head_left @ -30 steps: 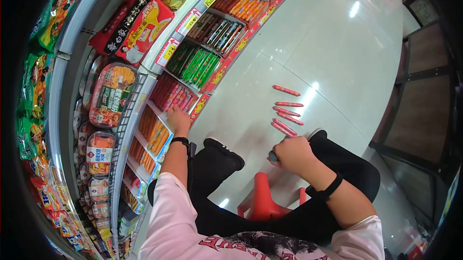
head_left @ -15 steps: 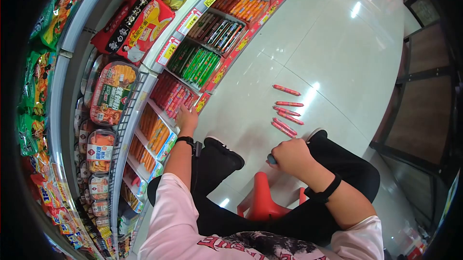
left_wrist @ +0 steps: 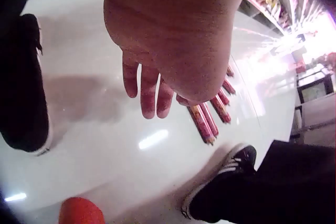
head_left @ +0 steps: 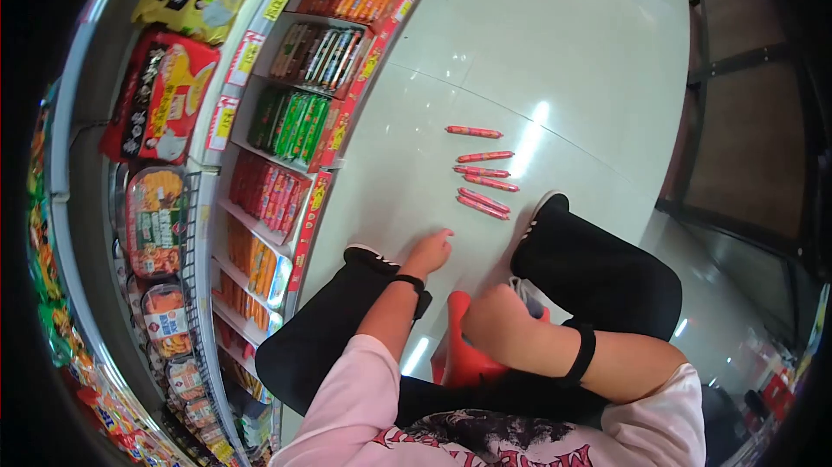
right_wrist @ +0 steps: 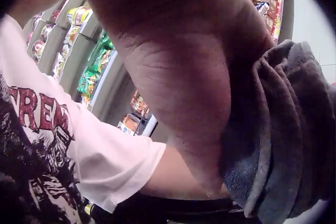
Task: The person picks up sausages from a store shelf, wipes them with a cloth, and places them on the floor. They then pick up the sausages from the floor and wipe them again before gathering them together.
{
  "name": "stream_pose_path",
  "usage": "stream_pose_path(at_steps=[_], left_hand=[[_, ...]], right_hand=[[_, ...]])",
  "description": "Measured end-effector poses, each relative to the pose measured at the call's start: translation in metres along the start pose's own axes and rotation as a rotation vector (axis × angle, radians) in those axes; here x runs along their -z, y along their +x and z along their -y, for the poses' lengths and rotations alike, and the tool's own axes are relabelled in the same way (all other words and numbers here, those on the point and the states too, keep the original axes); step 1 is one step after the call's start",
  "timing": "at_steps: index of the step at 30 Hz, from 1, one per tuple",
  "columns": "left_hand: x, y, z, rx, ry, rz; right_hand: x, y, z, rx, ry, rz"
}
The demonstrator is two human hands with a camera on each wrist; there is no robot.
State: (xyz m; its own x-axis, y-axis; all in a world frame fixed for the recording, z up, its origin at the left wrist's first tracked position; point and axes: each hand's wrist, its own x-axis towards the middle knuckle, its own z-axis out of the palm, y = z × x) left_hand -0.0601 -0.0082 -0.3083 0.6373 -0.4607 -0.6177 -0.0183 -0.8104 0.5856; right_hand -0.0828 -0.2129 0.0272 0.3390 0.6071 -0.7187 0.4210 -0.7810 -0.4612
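Note:
Several red-wrapped sausage sticks (head_left: 485, 174) lie in a loose fan on the pale tiled floor (head_left: 416, 133). My left hand (head_left: 430, 252) is over the floor between the shoes, a short way on the near side of the sausages. In the left wrist view the fingers (left_wrist: 149, 95) of that hand stretch out loosely with nothing in them. My right hand (head_left: 503, 324), above a red stool (head_left: 459, 363), grips a bunched grey-blue cloth (right_wrist: 283, 134). Folds of the cloth hang out beyond the fist in the right wrist view.
To the left, a shelf holds compartments of red sausage sticks (head_left: 267, 194), green-wrapped sticks (head_left: 299, 127) and orange ones (head_left: 260, 259). Packed trays (head_left: 156, 220) and a red noodle bag (head_left: 165, 94) stand farther left. A black shoe (head_left: 539, 217) is close to the sausages.
My left hand has left the red sausage compartment and moved right, over the floor. My right hand has drawn back nearer the body with the cloth, which now shows more. The head view has shifted.

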Motion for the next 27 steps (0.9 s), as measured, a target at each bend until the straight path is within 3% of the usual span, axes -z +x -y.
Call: stream_pose_path(at_steps=[3,6,10,16,21,26,27], left_hand=[[-0.034,0.029,-0.027,0.032,-0.040,0.119],[-0.049,0.063,-0.042,0.059,0.038,0.069],[-0.054,0.095,-0.064,0.196,0.021,0.036],[-0.060,0.110,-0.053,0.256,0.038,0.157],[-0.074,0.082,-0.017,0.215,-0.030,0.198],[-0.050,0.025,-0.010,0.334,-0.078,-0.015],[-0.039,0.014,-0.012,0.339,-0.088,-0.057]], right_hand=[[-0.005,-0.006,0.002,-0.015,0.000,0.024],[-0.004,-0.007,-0.002,-0.031,-0.013,0.081],[-0.006,-0.010,-0.006,-0.025,0.004,0.010],[-0.006,-0.010,-0.010,-0.022,0.056,-0.006],[-0.020,-0.005,-0.009,-0.035,-0.008,-0.040],[-0.040,0.011,-0.009,-0.111,-0.118,-0.152],[-0.035,0.013,-0.014,-0.095,-0.079,-0.096]])
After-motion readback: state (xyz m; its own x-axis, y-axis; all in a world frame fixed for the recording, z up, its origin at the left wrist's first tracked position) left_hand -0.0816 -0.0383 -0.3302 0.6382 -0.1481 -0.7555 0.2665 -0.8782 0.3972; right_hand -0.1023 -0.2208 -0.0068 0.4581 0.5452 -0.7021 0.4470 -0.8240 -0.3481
